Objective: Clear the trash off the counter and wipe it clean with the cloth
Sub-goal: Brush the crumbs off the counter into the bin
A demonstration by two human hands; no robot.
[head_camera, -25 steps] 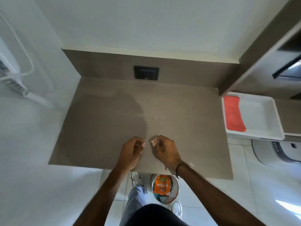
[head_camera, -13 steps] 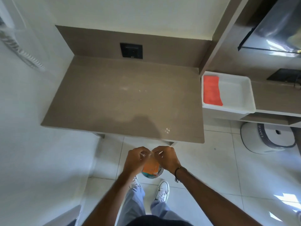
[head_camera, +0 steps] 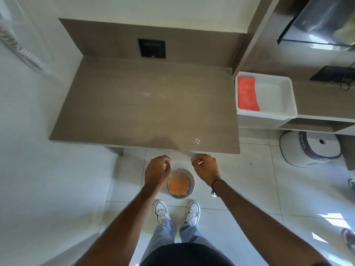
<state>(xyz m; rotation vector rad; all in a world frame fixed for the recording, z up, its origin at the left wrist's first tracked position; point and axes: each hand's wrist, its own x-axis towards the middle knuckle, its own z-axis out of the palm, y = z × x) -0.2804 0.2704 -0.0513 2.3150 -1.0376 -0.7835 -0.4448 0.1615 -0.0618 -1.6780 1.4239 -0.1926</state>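
Right hand (head_camera: 206,168) curled, pinching white scrap (head_camera: 200,162) | left hand (head_camera: 157,172) curled

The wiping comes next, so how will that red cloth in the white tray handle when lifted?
The red cloth lies flat against the white tray, so it probably droops limp when pinched. It looks thin, likely light. Its fuzzy-looking surface should grip, not slip.

The left hand (head_camera: 157,172) covers the near-left rim of the waste bin (head_camera: 189,182), and whether its curled fingers hold anything cannot be told. The white sliver at the right hand (head_camera: 206,169) is too small to identify. Specks on the counter (head_camera: 119,104) are too small to name. The frame's right edge cuts off a shoe (head_camera: 350,240).
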